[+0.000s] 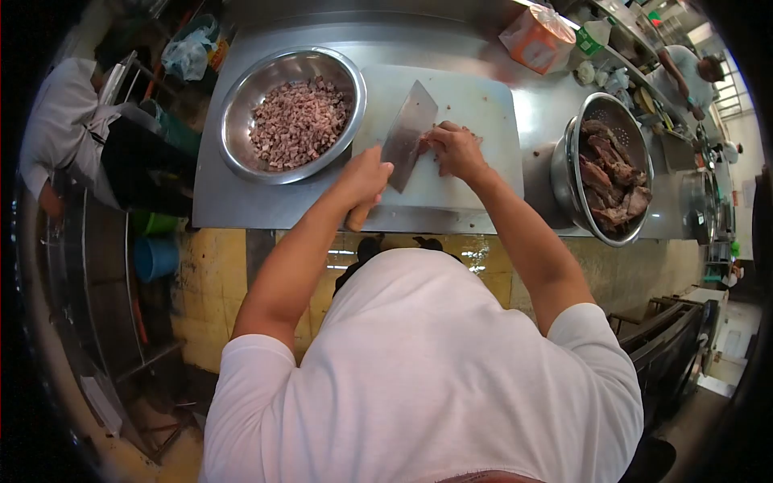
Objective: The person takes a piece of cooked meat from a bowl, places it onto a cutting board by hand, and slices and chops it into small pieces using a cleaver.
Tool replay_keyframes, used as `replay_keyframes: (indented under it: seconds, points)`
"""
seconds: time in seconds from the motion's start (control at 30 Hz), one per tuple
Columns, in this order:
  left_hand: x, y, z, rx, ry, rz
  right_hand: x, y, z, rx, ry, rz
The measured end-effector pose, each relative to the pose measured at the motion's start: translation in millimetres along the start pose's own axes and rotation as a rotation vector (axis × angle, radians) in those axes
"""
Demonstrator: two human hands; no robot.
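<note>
My left hand (364, 179) is wrapped around the wooden handle of a cleaver (412, 133). The broad blade stands over a white cutting board (491, 121), just left of my other hand. With bent fingers, my right hand (457, 150) holds a piece of meat (425, 143) against the board beside the blade; the fingers hide much of it. Left of the board, a steel bowl (229, 133) contains chopped meat (298, 121). On the right, a steel colander (605, 105) holds larger chunks of dark meat (613, 173), set in another metal bowl (561, 165).
The steel table (274, 213) ends just in front of my body. An orange and white package (539, 39) and a green-labelled bottle (592, 36) stand at the back right. One person (72, 137) is at the left; another (684, 76) is at the far right.
</note>
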State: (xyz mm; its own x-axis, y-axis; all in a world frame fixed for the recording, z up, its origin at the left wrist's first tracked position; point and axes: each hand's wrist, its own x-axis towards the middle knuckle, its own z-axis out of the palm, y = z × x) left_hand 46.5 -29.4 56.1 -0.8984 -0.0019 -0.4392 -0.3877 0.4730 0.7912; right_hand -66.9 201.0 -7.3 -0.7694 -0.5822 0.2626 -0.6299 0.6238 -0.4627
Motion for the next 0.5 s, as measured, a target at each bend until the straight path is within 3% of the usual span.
replay_keyframes:
  seconds: [0.07, 0.13, 0.27, 0.33, 0.5]
  points:
    - [-8.7, -5.6, -8.5, 0.155, -0.013, 0.045, -1.9, 5.0, 0.3, 0.070, -0.014, 0.000]
    - [-18.9, -16.9, -11.5, 0.466, 0.177, 0.344, -3.2, 3.3, -3.3, 0.143, -0.031, -0.004]
    - [-43.1, 7.2, -8.7, 0.530, 0.200, 0.327, -3.9, -8.8, -8.8, 0.124, 0.024, -0.065]
    - [-52.3, 23.0, -8.3, 0.610, 0.121, 0.201, -3.1, -7.2, -7.7, 0.084, 0.057, -0.095]
    - [-41.0, 16.4, 1.5, 0.739, 0.073, 0.204, -4.6, -1.7, 0.1, 0.097, 0.121, -0.101]
